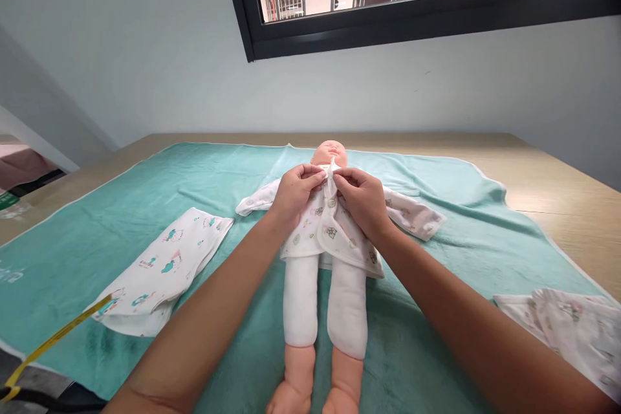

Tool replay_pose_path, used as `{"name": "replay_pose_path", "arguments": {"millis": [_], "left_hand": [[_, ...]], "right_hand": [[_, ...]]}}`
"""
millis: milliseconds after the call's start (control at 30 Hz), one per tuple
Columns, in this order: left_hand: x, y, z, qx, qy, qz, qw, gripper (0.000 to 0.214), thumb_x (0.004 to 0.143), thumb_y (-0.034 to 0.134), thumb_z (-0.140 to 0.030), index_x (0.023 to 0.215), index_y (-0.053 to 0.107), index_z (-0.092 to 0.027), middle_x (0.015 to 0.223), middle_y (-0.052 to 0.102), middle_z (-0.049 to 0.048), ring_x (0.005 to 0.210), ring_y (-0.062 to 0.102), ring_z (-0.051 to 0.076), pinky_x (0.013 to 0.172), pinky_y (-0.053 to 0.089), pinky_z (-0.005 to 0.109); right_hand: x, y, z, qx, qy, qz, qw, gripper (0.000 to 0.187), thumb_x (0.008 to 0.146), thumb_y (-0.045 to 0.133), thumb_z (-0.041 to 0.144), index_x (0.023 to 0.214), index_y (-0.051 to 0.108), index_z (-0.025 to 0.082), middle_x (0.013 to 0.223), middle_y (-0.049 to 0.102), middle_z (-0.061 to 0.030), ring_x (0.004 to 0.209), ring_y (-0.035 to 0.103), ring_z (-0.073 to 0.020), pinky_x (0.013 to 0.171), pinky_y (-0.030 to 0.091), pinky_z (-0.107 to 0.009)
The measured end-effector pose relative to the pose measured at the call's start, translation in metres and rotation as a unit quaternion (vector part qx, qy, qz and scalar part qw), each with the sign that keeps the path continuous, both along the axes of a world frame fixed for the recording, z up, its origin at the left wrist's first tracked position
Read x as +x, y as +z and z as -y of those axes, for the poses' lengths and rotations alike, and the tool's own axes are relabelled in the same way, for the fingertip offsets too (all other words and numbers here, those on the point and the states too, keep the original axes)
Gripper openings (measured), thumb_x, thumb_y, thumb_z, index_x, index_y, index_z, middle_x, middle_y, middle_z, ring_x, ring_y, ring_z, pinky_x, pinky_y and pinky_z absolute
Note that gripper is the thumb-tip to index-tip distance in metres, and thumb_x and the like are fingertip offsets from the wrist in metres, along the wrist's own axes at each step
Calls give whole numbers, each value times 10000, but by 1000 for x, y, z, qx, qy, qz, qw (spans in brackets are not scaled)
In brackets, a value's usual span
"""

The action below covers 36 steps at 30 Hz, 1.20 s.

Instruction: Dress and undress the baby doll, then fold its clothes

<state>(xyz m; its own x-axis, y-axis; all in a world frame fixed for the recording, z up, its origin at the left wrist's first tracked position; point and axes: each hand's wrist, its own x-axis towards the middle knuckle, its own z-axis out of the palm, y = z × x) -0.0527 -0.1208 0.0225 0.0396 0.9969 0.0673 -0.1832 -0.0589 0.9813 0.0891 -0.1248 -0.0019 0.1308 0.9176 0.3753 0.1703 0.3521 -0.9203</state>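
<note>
A baby doll (328, 154) lies on its back on a teal towel (427, 194), head toward the wall, white cloth legs and bare plastic feet toward me. It wears a white printed jacket (334, 233). My left hand (294, 192) pinches the jacket's left front edge at the doll's chest. My right hand (363, 200) pinches the right front edge just under the chin. Both hands are closed on the fabric, almost touching each other.
A folded white printed garment (165, 265) lies on the towel at left. Another printed garment (567, 323) lies at the lower right. A yellow tape (58, 336) crosses the lower left corner. The wooden table (557, 174) meets a grey wall under a window.
</note>
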Motion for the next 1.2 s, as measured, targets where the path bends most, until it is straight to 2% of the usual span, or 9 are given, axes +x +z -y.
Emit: {"name": "replay_pose_path", "arguments": {"millis": [267, 567, 933, 1200], "left_hand": [[-2, -2, -2, -2, 3, -4, 1000, 116, 743, 719, -204, 833, 654, -171, 737, 614, 2, 666, 538, 107, 670, 431, 255], [-1, -2, -3, 4, -7, 12, 1000, 134, 731, 727, -177, 823, 630, -171, 737, 595, -12, 649, 523, 92, 694, 440, 253], [-3, -14, -7, 40, -18, -36, 998, 174, 748, 744, -271, 858, 646, -178, 811, 650, 29, 785, 611, 157, 732, 471, 284], [0, -12, -5, 57, 24, -57, 996, 167, 757, 734, -248, 861, 627, -173, 762, 635, 13, 713, 574, 130, 686, 462, 265]], "right_hand": [[-1, 9, 0, -19, 50, 30, 998, 227, 769, 681, 361, 936, 717, 212, 866, 717, -25, 765, 636, -173, 686, 472, -278], [-1, 7, -2, -33, 9, 82, 996, 169, 762, 658, 349, 845, 684, 205, 846, 713, -24, 794, 630, -187, 692, 452, -288], [0, 7, 1, -32, 38, 26, 998, 185, 782, 636, 333, 865, 745, 210, 866, 742, -26, 808, 650, -195, 699, 468, -287], [2, 7, 3, -23, 65, 2, 998, 280, 807, 547, 262, 937, 793, 234, 771, 713, 0, 730, 600, -161, 662, 446, -265]]}}
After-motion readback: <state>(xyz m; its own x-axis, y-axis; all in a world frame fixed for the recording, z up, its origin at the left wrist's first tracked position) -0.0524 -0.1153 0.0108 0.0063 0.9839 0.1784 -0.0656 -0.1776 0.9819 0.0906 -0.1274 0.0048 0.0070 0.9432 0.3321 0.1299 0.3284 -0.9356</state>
